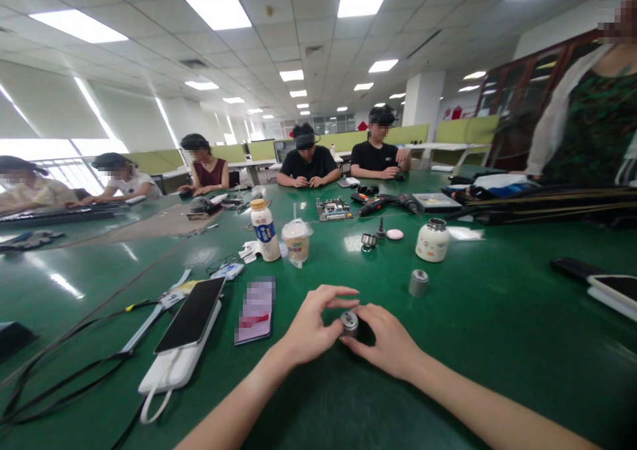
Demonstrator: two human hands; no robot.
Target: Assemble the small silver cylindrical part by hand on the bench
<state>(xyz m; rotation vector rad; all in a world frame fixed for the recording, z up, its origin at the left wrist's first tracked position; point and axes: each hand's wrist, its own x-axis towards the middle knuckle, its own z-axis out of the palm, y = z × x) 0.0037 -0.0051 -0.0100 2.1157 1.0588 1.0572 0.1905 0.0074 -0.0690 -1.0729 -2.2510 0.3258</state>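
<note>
Between my hands a small silver metal cylinder [349, 324], shaped like a small motor, stands upright on the green table. My right hand [391, 340] has its thumb and index finger curled around the cylinder's right side and front. On the other side, my left hand [316, 324] has its thumb at the cylinder's left edge. Its fingers stretch out above and behind the cylinder, apart from the thumb. A second, similar cylinder [419, 283] stands farther off to the right, touched by neither hand.
A white jar [432, 241] stands behind the second cylinder. Ahead are a bottle [266, 231], a lidded cup [296, 241], a circuit board [334, 209] and a power drill [393, 203]. Phones [192, 317] and cables lie left. Several people sit around the table; another stands right.
</note>
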